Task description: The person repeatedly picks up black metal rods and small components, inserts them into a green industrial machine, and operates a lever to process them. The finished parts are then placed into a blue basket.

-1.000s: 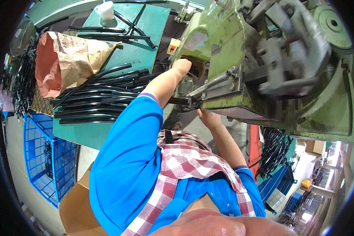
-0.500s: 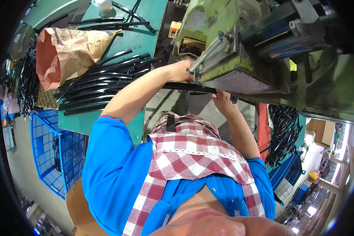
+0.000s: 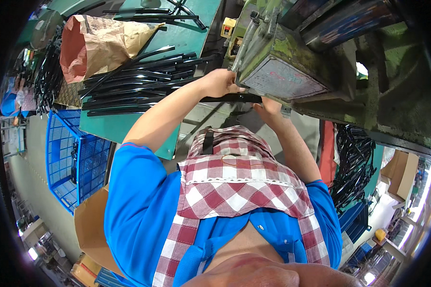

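A dark, long black strip [image 3: 237,97] lies crosswise at the lower edge of a worn green machine [image 3: 285,74]. My left hand [image 3: 220,83] is curled at the machine's left side, just above the strip; its fingertips are hidden, so what they grip cannot be made out. On the strip's right end, my right hand [image 3: 270,111] closes with the thumb below it, the other fingers partly covered by the machine. Many similar glossy black strips [image 3: 143,83] are piled on the green table [image 3: 158,128] to my left.
A brown paper sack [image 3: 107,45] lies open on the strips. Beside the table stands a blue plastic crate [image 3: 92,162], with a cardboard box [image 3: 93,225] nearer me. More black strips [image 3: 354,158] hang in a bunch on the right. A yellow switch box [image 3: 228,27] sits behind the machine.
The head view has shifted, so the table and machine appear moved. My right hand sits slightly closer to my left hand; both stay at the strip beneath the machine.
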Demonstrator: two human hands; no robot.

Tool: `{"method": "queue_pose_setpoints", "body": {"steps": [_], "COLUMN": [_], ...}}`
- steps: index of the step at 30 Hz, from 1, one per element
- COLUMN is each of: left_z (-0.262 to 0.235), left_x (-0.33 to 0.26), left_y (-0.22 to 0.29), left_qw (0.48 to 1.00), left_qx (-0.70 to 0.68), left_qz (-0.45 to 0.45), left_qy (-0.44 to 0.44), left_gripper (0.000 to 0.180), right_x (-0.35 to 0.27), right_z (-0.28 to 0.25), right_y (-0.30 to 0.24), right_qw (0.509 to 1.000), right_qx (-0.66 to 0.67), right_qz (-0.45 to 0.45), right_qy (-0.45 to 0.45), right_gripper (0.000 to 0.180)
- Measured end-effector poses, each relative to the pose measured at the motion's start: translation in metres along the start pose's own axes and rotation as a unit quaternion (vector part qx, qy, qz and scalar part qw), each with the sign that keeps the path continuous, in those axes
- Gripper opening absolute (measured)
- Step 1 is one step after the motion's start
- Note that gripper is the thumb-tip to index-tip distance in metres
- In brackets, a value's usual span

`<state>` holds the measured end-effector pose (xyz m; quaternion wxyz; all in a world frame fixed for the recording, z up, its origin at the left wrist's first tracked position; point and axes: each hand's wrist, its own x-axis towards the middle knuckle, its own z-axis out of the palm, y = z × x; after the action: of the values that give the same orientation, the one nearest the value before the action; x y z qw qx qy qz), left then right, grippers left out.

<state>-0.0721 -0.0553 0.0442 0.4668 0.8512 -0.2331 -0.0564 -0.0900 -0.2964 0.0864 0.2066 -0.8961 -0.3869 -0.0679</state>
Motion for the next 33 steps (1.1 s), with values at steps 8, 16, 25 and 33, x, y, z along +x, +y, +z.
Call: {"method": "queue_pose_setpoints", "body": {"steps": [8, 16, 25, 33], "left_z": [-0.003, 0.008, 0.011, -0.001], "left_x": [-0.002, -0.005, -0.004, -0.005], "left_y": [0.009, 0.018, 0.012, 0.002], "left_qw": [0.991, 0.975, 0.966, 0.966], "left_qx": [0.045, 0.213, 0.238, 0.217], "left_qz": [-0.107, -0.034, -0.03, -0.016], "left_qy": [-0.067, -0.053, -0.092, -0.14], "left_gripper": [0.047, 0.047, 0.045, 0.034], "right_x": [0.024, 0.015, 0.018, 0.012], "right_z": [0.012, 0.038, 0.05, 0.041], "right_y": [-0.017, 0.0, -0.002, 0.004], "right_qw": [0.99, 0.992, 0.961, 0.948], "right_qx": [-0.055, -0.1, -0.116, -0.117], "right_qz": [0.092, 0.071, 0.186, 0.223], "right_qy": [-0.091, -0.028, -0.167, -0.195], "right_gripper": [0.037, 0.046, 0.049, 0.041]}}
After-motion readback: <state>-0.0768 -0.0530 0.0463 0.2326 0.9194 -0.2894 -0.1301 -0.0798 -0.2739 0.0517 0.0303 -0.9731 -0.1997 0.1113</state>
